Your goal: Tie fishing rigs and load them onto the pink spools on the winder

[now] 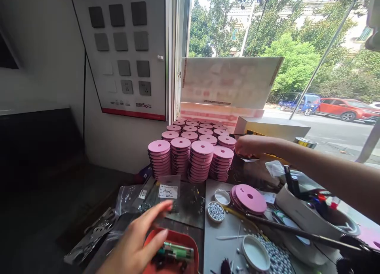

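Note:
My left hand [139, 236] hovers at the lower middle, thumb and fingers apart, with nothing in it. Below it lies a red tray [196, 252] holding a green lighter [178, 251] and small dark items. My right hand [249, 145] reaches forward beside the rearward stacks of pink spools [202, 147], its fingers curled together. A thin dark thing shows by those fingertips; what they hold, if anything, I cannot make out. Loose pink discs [251, 198] lie on the table below my right forearm.
Small dishes of beads [216, 211] and a white dish [255, 252] sit by loose grey beads [274, 254]. A white container [297, 214] holds pens at right. Plastic bags [127, 198] lie left. A long dark rod [282, 226] crosses the right side. Behind are a cardboard box [273, 125] and window.

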The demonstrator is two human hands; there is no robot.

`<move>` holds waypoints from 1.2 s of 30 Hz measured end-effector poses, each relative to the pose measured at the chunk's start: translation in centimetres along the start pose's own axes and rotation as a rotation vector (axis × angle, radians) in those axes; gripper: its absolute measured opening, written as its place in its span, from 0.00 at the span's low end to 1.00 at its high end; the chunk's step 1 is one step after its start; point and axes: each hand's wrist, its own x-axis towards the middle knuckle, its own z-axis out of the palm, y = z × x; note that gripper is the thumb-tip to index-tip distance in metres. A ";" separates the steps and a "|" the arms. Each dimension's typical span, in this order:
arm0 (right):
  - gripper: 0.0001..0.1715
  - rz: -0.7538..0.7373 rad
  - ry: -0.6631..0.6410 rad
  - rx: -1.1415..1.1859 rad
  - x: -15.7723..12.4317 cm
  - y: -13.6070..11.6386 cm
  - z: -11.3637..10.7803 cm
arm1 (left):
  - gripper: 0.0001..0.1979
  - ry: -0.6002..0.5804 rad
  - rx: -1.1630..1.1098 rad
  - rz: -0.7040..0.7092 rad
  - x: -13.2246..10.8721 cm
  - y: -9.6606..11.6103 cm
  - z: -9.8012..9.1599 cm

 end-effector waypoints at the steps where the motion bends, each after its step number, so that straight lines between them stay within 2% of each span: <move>1: 0.11 -0.064 0.037 -0.043 0.0 -0.7 -0.6 | 0.25 -0.025 -0.118 0.016 2.1 1.0 0.8; 3: 0.11 -0.209 0.101 -0.111 0.1 -2.5 -0.9 | 0.30 -0.031 -0.335 -0.048 6.3 2.6 2.8; 5: 0.15 -0.334 0.134 -0.168 0.6 -4.4 -0.2 | 0.32 -0.001 -0.369 -0.089 9.9 3.5 4.8; 7: 0.19 -0.407 0.143 -0.223 1.3 -6.2 1.0 | 0.31 0.032 -0.400 -0.083 12.3 4.0 6.4; 9: 0.21 -0.435 0.141 -0.269 2.0 -7.3 1.8 | 0.28 0.048 -0.432 -0.075 13.4 4.2 7.4; 13: 0.23 -0.445 0.129 -0.302 2.6 -6.7 0.9 | 0.21 0.059 -0.490 -0.121 14.1 3.8 8.5; 16: 0.24 -0.416 0.139 -0.309 2.0 -4.2 -1.0 | 0.14 0.062 -0.536 -0.178 14.9 3.0 9.2; 18: 0.24 -0.380 0.119 -0.323 1.4 -2.2 -1.8 | 0.13 0.059 -0.567 -0.221 15.5 2.6 9.6; 20: 0.23 -0.355 0.078 -0.333 1.0 -0.5 -1.8 | 0.14 0.057 -0.594 -0.257 15.9 2.3 9.8; 23: 0.24 -0.346 0.059 -0.337 1.0 1.0 -0.6 | 0.14 0.060 -0.628 -0.285 16.3 2.3 10.0; 31: 0.24 -0.347 0.225 -0.369 3.3 2.1 2.3 | 0.15 0.066 -0.700 -0.327 17.0 2.4 10.4; 36: 0.26 -0.372 0.396 -0.375 1.2 3.0 1.2 | 0.15 0.064 -0.741 -0.309 16.8 3.4 10.0</move>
